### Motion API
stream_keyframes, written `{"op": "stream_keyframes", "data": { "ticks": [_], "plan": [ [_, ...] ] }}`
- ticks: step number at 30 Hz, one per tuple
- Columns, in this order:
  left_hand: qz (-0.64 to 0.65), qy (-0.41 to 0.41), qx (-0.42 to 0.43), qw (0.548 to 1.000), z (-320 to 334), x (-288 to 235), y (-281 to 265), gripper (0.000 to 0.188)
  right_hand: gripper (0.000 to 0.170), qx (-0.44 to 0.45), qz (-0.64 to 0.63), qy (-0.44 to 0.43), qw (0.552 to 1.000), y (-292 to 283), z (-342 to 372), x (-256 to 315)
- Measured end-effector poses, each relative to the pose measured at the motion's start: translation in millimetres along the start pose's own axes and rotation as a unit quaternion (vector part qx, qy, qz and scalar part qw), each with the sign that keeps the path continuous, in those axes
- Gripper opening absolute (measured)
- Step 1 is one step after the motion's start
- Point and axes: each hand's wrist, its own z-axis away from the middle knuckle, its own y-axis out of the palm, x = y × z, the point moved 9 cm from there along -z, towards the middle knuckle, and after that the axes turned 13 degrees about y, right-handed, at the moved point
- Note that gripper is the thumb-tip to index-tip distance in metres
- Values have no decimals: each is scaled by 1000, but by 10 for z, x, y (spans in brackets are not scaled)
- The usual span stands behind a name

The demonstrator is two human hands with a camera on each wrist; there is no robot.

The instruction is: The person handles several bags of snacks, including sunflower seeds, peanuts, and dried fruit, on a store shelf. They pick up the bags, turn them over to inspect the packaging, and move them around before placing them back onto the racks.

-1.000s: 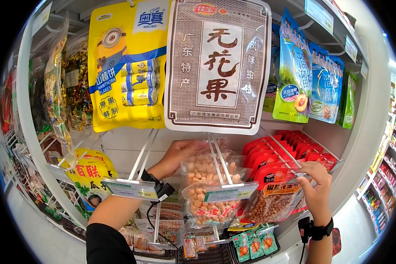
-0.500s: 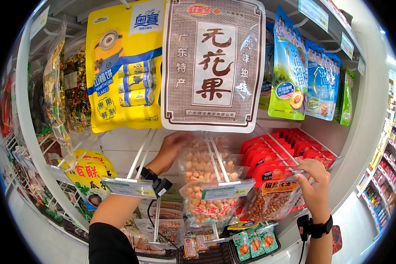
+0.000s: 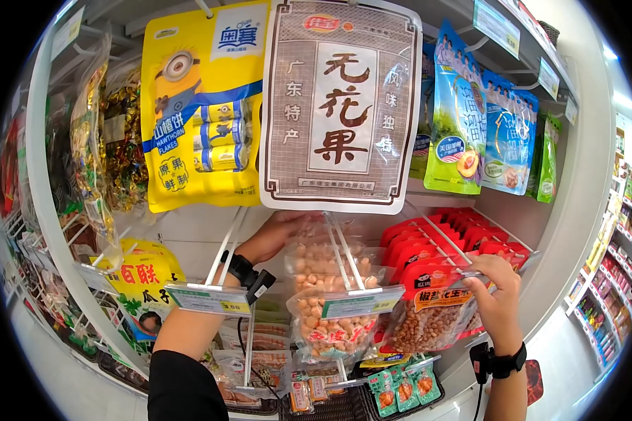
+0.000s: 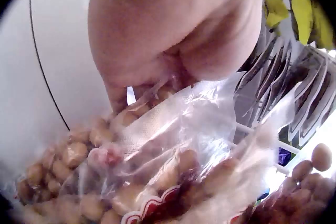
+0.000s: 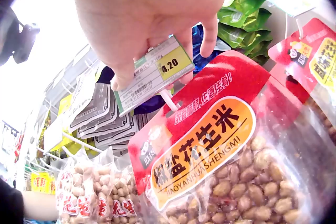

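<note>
While one nut bag (image 3: 338,331) hangs, the left hand (image 3: 277,236) grips a rear bag (image 4: 76,154), seemingly unsettled, the right hand (image 3: 497,284) a four-o'clock price tag (image 5: 156,74).

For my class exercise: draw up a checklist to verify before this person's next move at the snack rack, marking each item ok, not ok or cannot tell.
1. Right hand steady on the price tag: ok, it pinches the tag.
2. Price readable: ok, 4.20 shows in the right wrist view.
3. Red-topped peanut bag hung on its hook: ok, the hook passes through its top.
4. Left hand firmly gripping a clear peanut bag: cannot tell, the grip is hidden.
5. Front of the clear bag unobstructed: not ok, another price label overlaps it.
</note>
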Motion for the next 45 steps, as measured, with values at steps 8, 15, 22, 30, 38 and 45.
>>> {"op": "stream_keyframes", "data": {
  "ticks": [8, 15, 22, 30, 38, 45],
  "plan": [
    [-9, 8, 11, 1000, 75, -137, 82, 37, 19, -1, 4, 4, 1000, -5, -8, 60],
    [12, 23, -51, 998, 158, -84, -11, 50, 21, -5, 5, -9, 1000, -29, -3, 13],
    [30, 32, -176, 983, 574, 59, -171, 72, 29, 5, 5, -42, 999, -41, 18, 35],
    [-104, 69, -177, 976, 1272, -378, 243, 70, 33, 9, 7, -41, 999, -133, 13, 65],
    [-212, 108, -133, 962, 1656, -1069, 727, 62, 40, 7, -41, 19, 999, -287, 154, -144],
    [-297, 165, -171, 925, 1474, -1210, 608, 45, 38, -27, -120, 75, 989, -253, 419, -476]
  ]
}}
